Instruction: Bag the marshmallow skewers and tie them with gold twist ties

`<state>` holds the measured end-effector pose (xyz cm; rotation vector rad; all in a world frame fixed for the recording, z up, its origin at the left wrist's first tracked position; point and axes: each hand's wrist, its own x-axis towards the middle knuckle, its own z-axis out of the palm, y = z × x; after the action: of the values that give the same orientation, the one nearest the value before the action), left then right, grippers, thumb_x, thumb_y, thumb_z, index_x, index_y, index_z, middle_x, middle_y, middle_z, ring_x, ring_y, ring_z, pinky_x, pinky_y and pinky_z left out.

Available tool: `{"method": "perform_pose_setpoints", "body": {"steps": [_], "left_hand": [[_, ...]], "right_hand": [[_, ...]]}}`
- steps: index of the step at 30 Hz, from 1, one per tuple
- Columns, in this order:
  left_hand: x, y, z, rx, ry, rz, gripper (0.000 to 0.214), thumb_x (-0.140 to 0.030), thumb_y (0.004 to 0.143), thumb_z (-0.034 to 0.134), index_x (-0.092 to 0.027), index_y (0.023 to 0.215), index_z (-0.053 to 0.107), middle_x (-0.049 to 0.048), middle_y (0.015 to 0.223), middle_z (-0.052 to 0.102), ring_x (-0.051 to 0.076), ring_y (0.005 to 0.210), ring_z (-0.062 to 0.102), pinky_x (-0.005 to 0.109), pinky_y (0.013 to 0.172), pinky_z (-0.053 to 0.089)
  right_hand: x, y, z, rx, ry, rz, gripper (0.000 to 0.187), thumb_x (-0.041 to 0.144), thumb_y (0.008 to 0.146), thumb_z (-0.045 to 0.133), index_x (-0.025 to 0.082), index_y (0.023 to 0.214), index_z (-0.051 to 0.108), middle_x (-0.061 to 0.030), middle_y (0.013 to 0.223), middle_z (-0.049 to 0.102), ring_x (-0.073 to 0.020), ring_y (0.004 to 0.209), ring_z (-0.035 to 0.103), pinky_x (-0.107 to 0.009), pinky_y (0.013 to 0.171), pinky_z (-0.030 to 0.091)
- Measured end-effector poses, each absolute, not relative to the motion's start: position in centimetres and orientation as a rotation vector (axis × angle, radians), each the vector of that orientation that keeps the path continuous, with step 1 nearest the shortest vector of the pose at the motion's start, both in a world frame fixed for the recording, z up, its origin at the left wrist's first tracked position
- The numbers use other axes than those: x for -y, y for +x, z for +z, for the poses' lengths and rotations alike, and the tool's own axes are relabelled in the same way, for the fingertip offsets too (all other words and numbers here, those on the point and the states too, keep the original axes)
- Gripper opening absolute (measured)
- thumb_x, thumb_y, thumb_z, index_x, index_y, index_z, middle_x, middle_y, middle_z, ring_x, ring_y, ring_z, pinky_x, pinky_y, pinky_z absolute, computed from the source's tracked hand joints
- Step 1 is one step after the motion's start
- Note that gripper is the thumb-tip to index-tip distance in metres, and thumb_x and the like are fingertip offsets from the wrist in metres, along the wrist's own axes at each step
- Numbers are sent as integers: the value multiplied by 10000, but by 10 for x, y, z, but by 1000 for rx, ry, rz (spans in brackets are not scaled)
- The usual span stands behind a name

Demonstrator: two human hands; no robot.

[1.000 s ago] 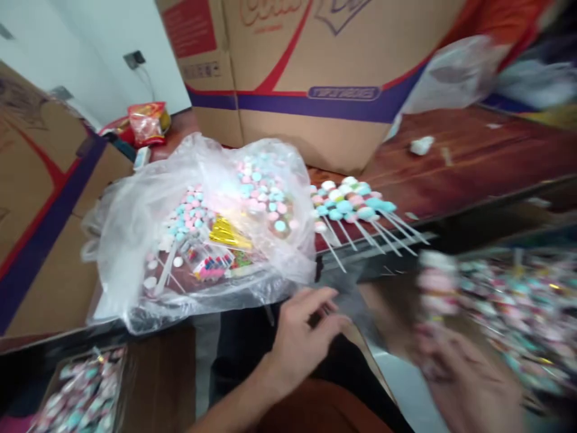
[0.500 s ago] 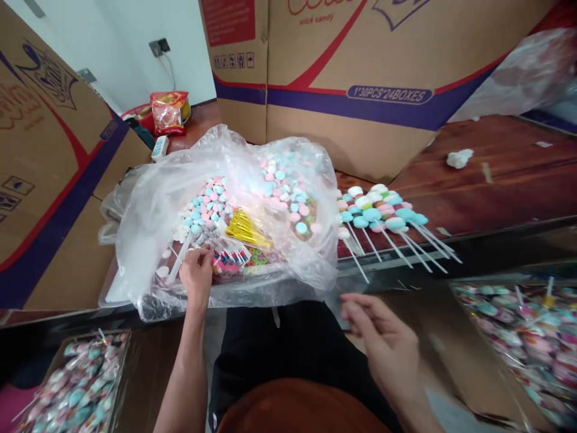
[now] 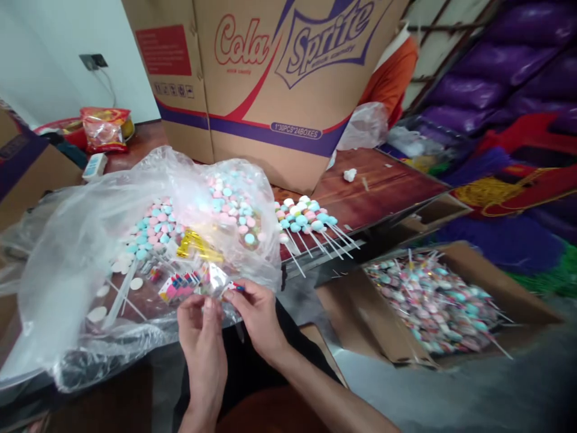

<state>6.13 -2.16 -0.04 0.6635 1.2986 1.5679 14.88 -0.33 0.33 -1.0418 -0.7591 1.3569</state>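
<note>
My left hand (image 3: 204,331) and my right hand (image 3: 259,316) are close together at the table's front edge, fingers pinched on a small clear printed plastic wrapper (image 3: 219,278). Just beyond them lies a stack of similar printed wrappers (image 3: 180,285). Gold twist ties (image 3: 198,245) sit behind the stack. Pink, blue and white round candies (image 3: 155,225) spread inside a large clear plastic sheet (image 3: 67,240). White sticks (image 3: 121,294) and white discs (image 3: 97,314) lie to the left of my hands. Candy skewers on white sticks (image 3: 306,219) rest in a pile to the right.
A large cardboard carton (image 3: 252,114) stands behind the candies. On the floor at right, an open cardboard box (image 3: 360,319) holds many wrapped candy sticks (image 3: 433,300). A red snack bag (image 3: 104,129) is at back left. Someone's orange sleeve (image 3: 396,75) shows behind the carton.
The view has swung to the right. My left hand has left the wrapper stack, and my right hand has come in from the right to meet it at a small wrapper.
</note>
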Motion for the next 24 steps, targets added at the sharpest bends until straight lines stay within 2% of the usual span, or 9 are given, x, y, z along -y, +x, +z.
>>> {"method": "perform_pose_setpoints", "body": {"steps": [3, 5, 8, 12, 16, 18, 21, 24], "left_hand": [[20, 65, -4, -1065, 370, 1340, 414, -485, 674, 880, -171, 904, 742, 46, 917, 694, 135, 772, 622, 250, 699, 529], [15, 64, -5, -1059, 273, 1365, 383, -393, 597, 939, -175, 844, 744, 33, 913, 712, 128, 770, 627, 234, 683, 526], [9, 64, -5, -1112, 243, 1436, 363, -263, 508, 976, -172, 727, 701, -16, 797, 691, 90, 684, 584, 196, 628, 496], [7, 71, -3, -1109, 281, 1417, 389, -310, 527, 971, -151, 627, 631, -51, 634, 567, 66, 580, 478, 191, 561, 461], [7, 76, 0, -1085, 327, 1363, 353, -416, 643, 909, -153, 723, 686, -14, 741, 628, 90, 620, 504, 213, 545, 470], [5, 76, 1, -1096, 330, 1323, 362, -396, 609, 928, -149, 761, 711, -3, 781, 656, 90, 621, 513, 212, 537, 474], [0, 77, 5, -1146, 266, 1371, 403, -312, 481, 984, -141, 702, 693, -18, 737, 649, 80, 617, 523, 190, 537, 475], [-6, 80, 9, -1167, 202, 1489, 418, -272, 453, 993, -149, 673, 660, -33, 727, 648, 75, 629, 538, 171, 527, 459]], "right_hand": [[10, 168, 7, 890, -1024, 1383, 163, 325, 830, 666, 192, 740, 638, 27, 595, 583, -131, 545, 515, -256, 549, 434], [14, 179, 8, 1002, -1083, 1278, 184, 317, 835, 655, 191, 708, 614, 27, 622, 550, -128, 592, 487, -257, 585, 404], [17, 187, 5, 1088, -1173, 1154, 287, 335, 858, 624, 197, 626, 529, 30, 623, 471, -126, 620, 424, -260, 588, 345], [18, 189, -2, 1021, -1235, 1172, 440, 440, 922, 555, 217, 564, 432, 29, 554, 448, -127, 552, 412, -268, 541, 327], [18, 199, -3, 1090, -1247, 1147, 511, 502, 957, 504, 204, 544, 461, 28, 516, 460, -115, 515, 417, -264, 529, 319], [18, 208, -2, 1179, -1261, 1126, 537, 515, 968, 491, 198, 536, 455, 33, 511, 455, -107, 511, 411, -256, 526, 311], [17, 221, 1, 1306, -1297, 1100, 542, 511, 994, 467, 192, 556, 462, 27, 547, 487, -107, 534, 446, -251, 535, 320], [9, 237, 5, 1324, -1356, 946, 521, 457, 1024, 426, 193, 579, 483, 16, 583, 510, -123, 574, 489, -254, 576, 356]]}}
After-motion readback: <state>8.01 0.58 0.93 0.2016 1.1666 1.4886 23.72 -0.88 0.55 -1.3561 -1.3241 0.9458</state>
